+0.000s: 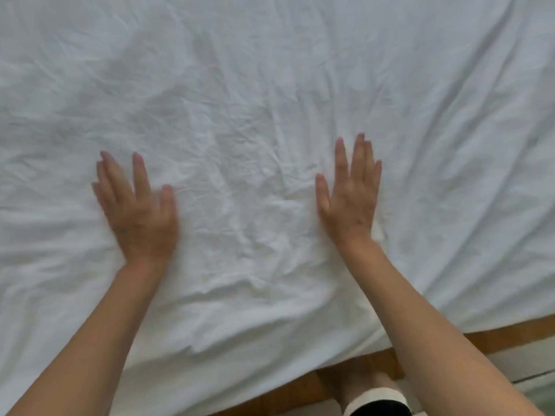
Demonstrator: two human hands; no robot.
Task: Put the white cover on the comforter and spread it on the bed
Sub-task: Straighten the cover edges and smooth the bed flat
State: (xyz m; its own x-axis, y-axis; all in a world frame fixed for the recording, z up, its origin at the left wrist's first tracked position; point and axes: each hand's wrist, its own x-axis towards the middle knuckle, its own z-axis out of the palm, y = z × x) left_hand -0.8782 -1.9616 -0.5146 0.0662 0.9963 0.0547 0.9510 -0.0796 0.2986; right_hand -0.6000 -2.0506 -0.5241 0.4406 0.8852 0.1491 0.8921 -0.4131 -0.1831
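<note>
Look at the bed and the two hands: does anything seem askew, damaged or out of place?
Nothing is damaged or spilled. The white cover is heavily creased, most of all between the left hand and the right hand, which lie flat on it with straight fingers. Its near edge hangs unevenly over the wooden bed frame.

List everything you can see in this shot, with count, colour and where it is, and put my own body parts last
white cover: one, white, wrinkled, spread across nearly the whole view
wooden frame: one, brown, bottom right along the cover's edge
leg: one, bare, bottom centre below the cover's edge, with a black and white garment
left hand: one, flat on the cover, fingers straight, left of centre
right hand: one, flat on the cover, fingers straight, right of centre
</note>
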